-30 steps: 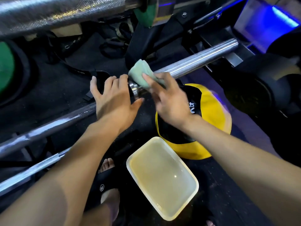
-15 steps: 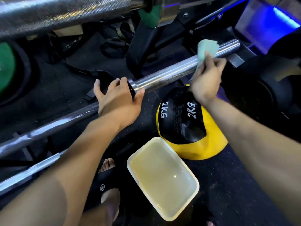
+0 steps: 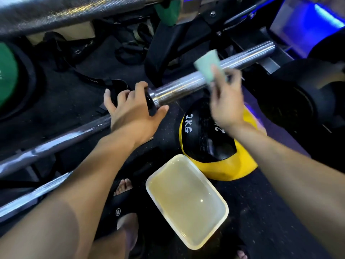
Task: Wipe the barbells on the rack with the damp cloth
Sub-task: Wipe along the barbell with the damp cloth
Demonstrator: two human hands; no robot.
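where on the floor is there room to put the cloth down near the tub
Bare black mat lies right of the tub, below the medicine ball. Left of the tub it is crowded: sandalled feet and the barbell.

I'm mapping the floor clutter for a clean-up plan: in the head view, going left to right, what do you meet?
Green weight plate → left hand → tub of liquid → right hand holding the cloth.
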